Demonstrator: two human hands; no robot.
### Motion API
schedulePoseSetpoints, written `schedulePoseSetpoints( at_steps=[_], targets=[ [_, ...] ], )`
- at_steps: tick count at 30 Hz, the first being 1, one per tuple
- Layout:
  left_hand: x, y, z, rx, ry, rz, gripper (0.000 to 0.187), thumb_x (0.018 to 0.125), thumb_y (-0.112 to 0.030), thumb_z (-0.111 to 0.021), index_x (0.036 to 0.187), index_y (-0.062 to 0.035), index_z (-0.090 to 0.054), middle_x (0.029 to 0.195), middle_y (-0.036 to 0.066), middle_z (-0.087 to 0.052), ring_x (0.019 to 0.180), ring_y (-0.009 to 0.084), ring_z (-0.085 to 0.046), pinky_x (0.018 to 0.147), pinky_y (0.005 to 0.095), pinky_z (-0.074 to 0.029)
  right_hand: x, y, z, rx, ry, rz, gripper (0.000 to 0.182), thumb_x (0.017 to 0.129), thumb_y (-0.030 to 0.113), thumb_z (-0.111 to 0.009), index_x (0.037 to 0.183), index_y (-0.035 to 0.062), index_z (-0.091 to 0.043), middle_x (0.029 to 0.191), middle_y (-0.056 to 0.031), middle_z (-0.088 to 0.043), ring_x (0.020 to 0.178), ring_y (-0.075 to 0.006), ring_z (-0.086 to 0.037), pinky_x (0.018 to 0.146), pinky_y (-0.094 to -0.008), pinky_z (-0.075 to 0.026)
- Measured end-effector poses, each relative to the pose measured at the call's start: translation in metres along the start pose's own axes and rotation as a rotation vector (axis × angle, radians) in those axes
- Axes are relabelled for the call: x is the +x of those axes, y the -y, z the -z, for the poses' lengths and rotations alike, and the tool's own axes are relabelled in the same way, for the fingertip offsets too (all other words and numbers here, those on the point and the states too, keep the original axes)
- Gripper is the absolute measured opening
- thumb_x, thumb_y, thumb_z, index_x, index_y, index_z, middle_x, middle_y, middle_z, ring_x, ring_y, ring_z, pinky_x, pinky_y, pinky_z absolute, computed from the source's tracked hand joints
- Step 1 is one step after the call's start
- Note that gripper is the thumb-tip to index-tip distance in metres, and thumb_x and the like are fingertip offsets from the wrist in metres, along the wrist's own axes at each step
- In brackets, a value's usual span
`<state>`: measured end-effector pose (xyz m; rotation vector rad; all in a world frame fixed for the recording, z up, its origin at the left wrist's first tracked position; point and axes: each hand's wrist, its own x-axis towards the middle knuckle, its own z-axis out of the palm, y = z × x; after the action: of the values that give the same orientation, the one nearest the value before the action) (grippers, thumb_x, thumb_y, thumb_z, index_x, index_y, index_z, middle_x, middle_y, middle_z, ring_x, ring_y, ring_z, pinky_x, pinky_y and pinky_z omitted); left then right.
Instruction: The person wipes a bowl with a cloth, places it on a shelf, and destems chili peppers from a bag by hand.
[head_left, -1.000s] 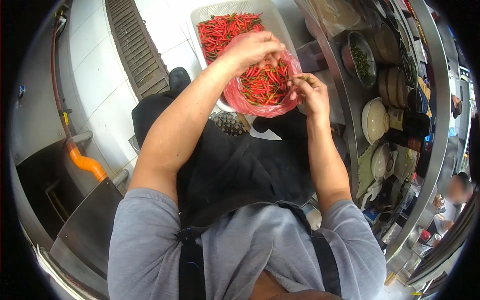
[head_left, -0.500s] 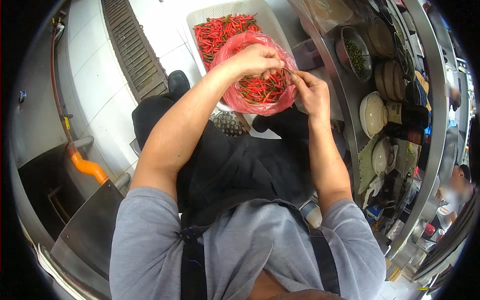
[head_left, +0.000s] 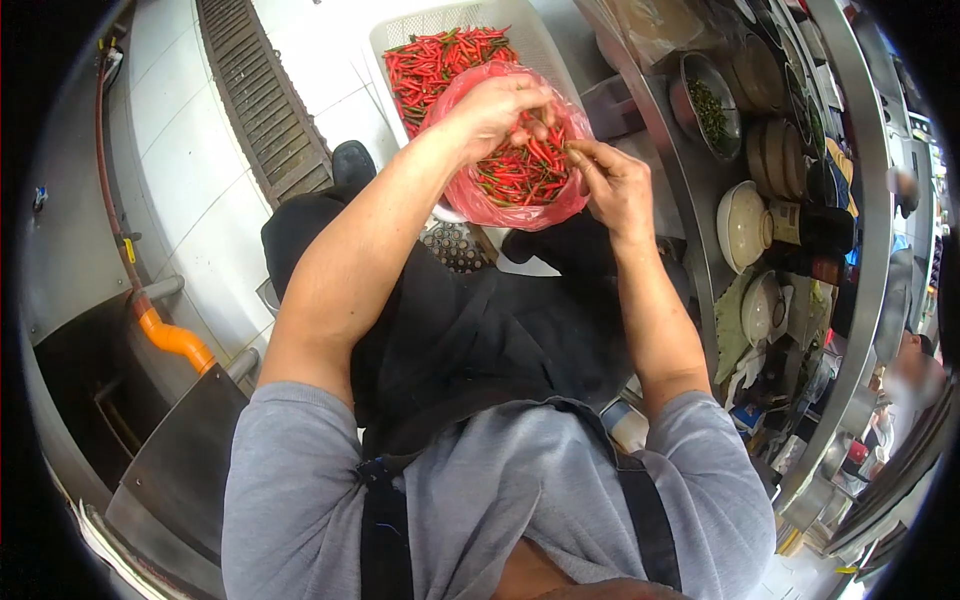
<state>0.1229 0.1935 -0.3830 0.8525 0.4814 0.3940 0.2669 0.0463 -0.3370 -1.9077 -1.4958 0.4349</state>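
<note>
Two hands work over a red plastic bag [head_left: 500,205] of chillies [head_left: 520,170] in the upper middle of the frame. Fingers of the left hand [head_left: 495,105] are curled around a few chillies at the bag's mouth; the right hand [head_left: 610,185] pinches what looks like a green stem at its rim. Many more chillies lie in the white basket [head_left: 540,40] behind, so I judge plenty remains. Bowls [head_left: 745,225] and bottles crowd the steel counter [head_left: 700,190] at right.

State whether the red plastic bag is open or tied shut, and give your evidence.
Open. The red plastic bag gapes at the top, its chillies exposed, with the left hand over its mouth.
</note>
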Motion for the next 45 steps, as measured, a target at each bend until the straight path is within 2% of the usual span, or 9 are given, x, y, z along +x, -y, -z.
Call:
schedulePoseSetpoints(
  at_steps=[2,6,14,16,18,22,30,35,45],
  targets=[
    [0.003,-0.003,0.005,-0.027,-0.002,-0.048,0.019,0.097,-0.023,-0.054,0.091,-0.0051,-0.058,0.081,0.005,-0.063,0.068,0.0129,-0.06,0.052,0.022,-0.04,0.003,-0.002,0.023,-0.098,-0.054,-0.023,0.018,0.084,0.013,-0.071,0.099,0.0042,-0.072,0.089,-0.0131,-0.072,0.083,-0.0193,-0.07,0.076,-0.03,-0.053],
    [-0.002,-0.014,0.009,-0.154,-0.098,-0.085,0.017,0.097,-0.022,-0.054,0.095,-0.005,-0.058,0.081,0.006,-0.064,0.072,0.0145,-0.063,0.052,0.0228,-0.04,0.029,-0.01,0.089,0.116,-0.454,-0.213,0.019,0.087,0.013,-0.068,0.101,0.0011,-0.072,0.082,-0.0051,-0.071,0.06,-0.0075,-0.059,0.054,-0.0223,-0.044],
    [0.0,-0.012,0.002,-0.016,-0.115,-0.062,0.017,0.095,-0.021,-0.056,0.101,-0.0052,-0.057,0.076,0.002,-0.061,0.063,0.0116,-0.058,0.05,0.0227,-0.037,0.039,-0.038,0.126,0.183,-0.43,-0.193,0.025,0.088,0.015,-0.068,0.106,-0.0021,-0.069,0.085,-0.0074,-0.071,0.057,-0.0064,-0.059,0.048,-0.0194,-0.039],
    [0.001,-0.012,0.005,0.055,-0.143,-0.061,0.016,0.094,-0.02,-0.057,0.101,-0.0051,-0.057,0.075,0.001,-0.059,0.061,0.0108,-0.057,0.05,0.0222,-0.037,0.048,-0.054,0.135,0.173,-0.432,-0.23,0.026,0.087,0.012,-0.068,0.109,-0.0016,-0.068,0.088,-0.0092,-0.07,0.065,-0.0122,-0.062,0.054,-0.0239,-0.045],
    [-0.004,-0.017,0.005,0.08,-0.177,-0.063,0.016,0.093,-0.019,-0.058,0.101,-0.005,-0.057,0.075,0.001,-0.058,0.061,0.0101,-0.056,0.048,0.0214,-0.036,0.058,-0.075,0.144,-0.68,-0.528,0.086,0.029,0.084,0.01,-0.069,0.112,0.0016,-0.068,0.095,-0.01,-0.07,0.076,-0.0172,-0.064,0.065,-0.0287,-0.05],
    [0.001,-0.022,0.023,0.065,-0.24,-0.155,0.019,0.092,-0.019,-0.06,0.103,-0.0033,-0.058,0.075,0.001,-0.058,0.061,0.0092,-0.056,0.047,0.0213,-0.037,0.061,-0.065,0.142,-0.473,-0.673,0.11,0.025,0.084,0.01,-0.066,0.108,0.0039,-0.07,0.104,-0.0142,-0.068,0.089,-0.025,-0.065,0.079,-0.0337,-0.051],
    [0.002,-0.028,0.015,0.183,-0.246,-0.208,0.021,0.09,-0.017,-0.061,0.103,-0.0016,-0.061,0.079,0.002,-0.061,0.064,0.0092,-0.059,0.048,0.0215,-0.041,0.013,-0.011,-0.025,-0.205,0.195,0.09,0.02,0.082,0.017,-0.072,0.097,0.0043,-0.071,0.092,-0.0133,-0.068,0.082,-0.0292,-0.067,0.073,-0.0373,-0.052],
    [-0.001,-0.027,0.015,0.239,-0.251,-0.204,0.023,0.089,-0.018,-0.062,0.105,-0.001,-0.061,0.082,0.003,-0.063,0.065,0.0088,-0.059,0.049,0.0214,-0.042,0.013,0.0,-0.081,-0.385,0.329,0.218,0.032,0.08,0.033,-0.07,0.102,0.0097,-0.069,0.091,-0.0143,-0.065,0.082,-0.0348,-0.066,0.073,-0.0452,-0.052],
    [-0.004,-0.028,0.018,0.245,-0.256,-0.187,0.022,0.089,-0.017,-0.062,0.104,-0.0014,-0.061,0.08,0.002,-0.063,0.065,0.0081,-0.059,0.05,0.0205,-0.042,0.028,-0.021,-0.086,-0.398,0.341,0.253,0.015,0.084,0.021,-0.064,0.088,0.0061,-0.066,0.086,-0.016,-0.065,0.083,-0.0364,-0.065,0.074,-0.0483,-0.051]
  ],
)
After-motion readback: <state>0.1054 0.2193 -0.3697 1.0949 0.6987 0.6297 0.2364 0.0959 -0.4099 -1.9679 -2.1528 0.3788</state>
